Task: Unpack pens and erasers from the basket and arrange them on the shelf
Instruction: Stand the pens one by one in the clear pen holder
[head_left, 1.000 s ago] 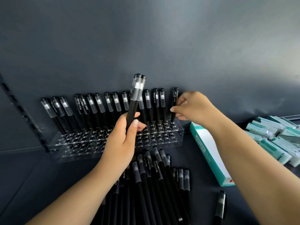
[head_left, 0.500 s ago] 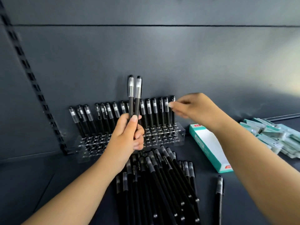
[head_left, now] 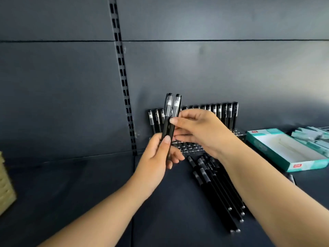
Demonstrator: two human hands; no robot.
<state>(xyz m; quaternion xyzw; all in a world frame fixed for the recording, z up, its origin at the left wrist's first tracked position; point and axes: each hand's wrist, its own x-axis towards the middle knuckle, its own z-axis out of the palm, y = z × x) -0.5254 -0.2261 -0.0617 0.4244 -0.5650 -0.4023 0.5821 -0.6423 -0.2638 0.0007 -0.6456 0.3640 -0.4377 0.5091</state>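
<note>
Left hand (head_left: 156, 154) raised, thumb up, fingers curled round two pens (head_left: 170, 118), held upright. Right hand (head_left: 201, 131) reaches across from the right, palm down, index fingertip and thumb pinching the right pen. Both forearms bare, converging at centre.

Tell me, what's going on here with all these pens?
A person is stocking a shelf with black pens. The left hand holds two pens upright, and the right hand reaches over to pinch one of them. Behind the hands, a clear holder against the back wall already has a row of pens standing in it. More pens lie loose on the shelf, beside an open teal box.
</note>
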